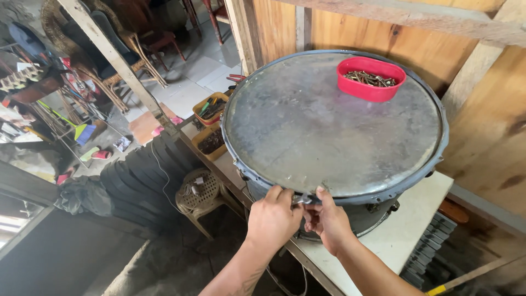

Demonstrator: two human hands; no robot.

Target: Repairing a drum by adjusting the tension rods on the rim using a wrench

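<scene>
**Two hands at the rim of a large drum**

Fingers point(285, 193) of both hands met at the near edge of one big drum point(334, 126), pinched narrow around a small metal fitting point(301, 199) at the hoop. Left hand point(272, 218) curled over it from the left, right hand point(327, 219) closed in from the right; the two hands touched or nearly touched, and the fitting sat between their fingertips, too small to tell its long axis or which way it pointed.

That drum lay flat, its worn grey head facing up, ringed by one bluish metal hoop point(422, 175). It rested on a white tabletop point(400, 230), the near side overhanging the table's edge. On the far part of the drumhead stood one red oval tray point(370, 87) holding a heap of screws point(370, 79), too many to count.

Beyond, plywood walls point(350, 33) rose behind the drum. Left of the table stood one beige plastic stool point(200, 192), two small yellow bins point(211, 107) of odds and ends, and farther off wicker chairs point(118, 60) on a tiled floor.
</scene>
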